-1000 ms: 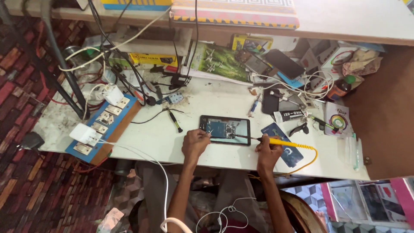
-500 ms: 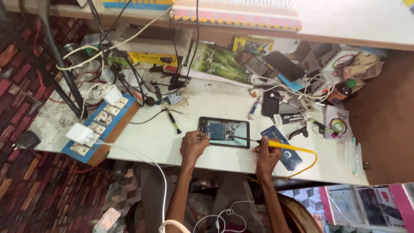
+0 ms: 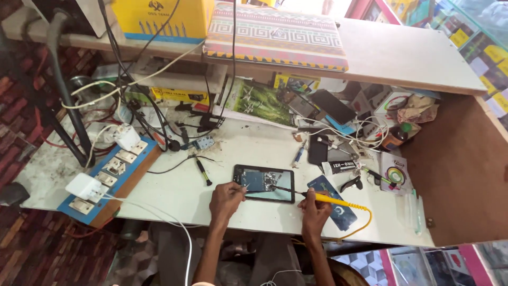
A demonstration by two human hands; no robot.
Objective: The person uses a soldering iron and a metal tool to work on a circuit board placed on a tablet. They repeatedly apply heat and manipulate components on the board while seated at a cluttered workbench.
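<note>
1. Head view: the opened phone (image 3: 264, 182) lies flat on the white workbench (image 3: 174, 190), and everything is placed from it. Well behind it, up on the shelf, sits a yellow box (image 3: 159, 18), with a patterned flat case (image 3: 275, 34) to that box's right.
2. Behind the phone, under the shelf, a green printed packet (image 3: 256, 100) leans at the back of the bench. To the phone's right lies a small white pouch with a round green mark (image 3: 394, 172).
3. Far to the phone's left sits a blue power strip (image 3: 108, 175) with white plugs.
4. The phone lies just ahead of both hands, between them.
5. Left hand (image 3: 225, 198): fingers curled together at the phone's near left corner, pinching something thin; what it is cannot be made out.
6. Right hand (image 3: 313, 209): closed around a yellow-handled soldering iron (image 3: 330, 200), its dark tip reaching onto the phone's board. Just right of this hand lies a blue card (image 3: 333, 209).
</note>
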